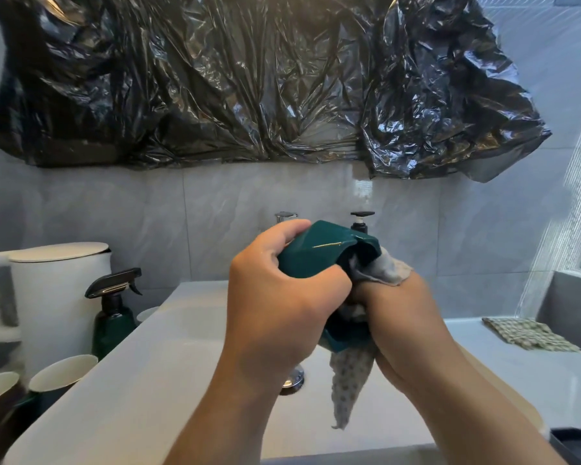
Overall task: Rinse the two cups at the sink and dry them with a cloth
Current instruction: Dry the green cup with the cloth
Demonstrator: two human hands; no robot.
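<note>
While the left hand (275, 297) wraps its fingers round a dark green cup (316, 253) above the white sink (182, 364), the right hand (403, 317) clutches a grey spotted cloth (353, 387), as seen from the head camera. One end of the cloth is stuffed into the cup's mouth and the other hangs toward the drain (294, 380). Behind the hands stand a chrome tap (285, 216) and a pump dispenser (362, 219), both largely hidden. Left of the basin are a green spray bottle (114, 313), a white lidded container (61, 280) and paper cups (61, 370). A checked cloth (530, 337) lies on the tabletop (534, 380) at right. Crumpled black plastic sheeting (249, 78) covers the tiled wall above.
</note>
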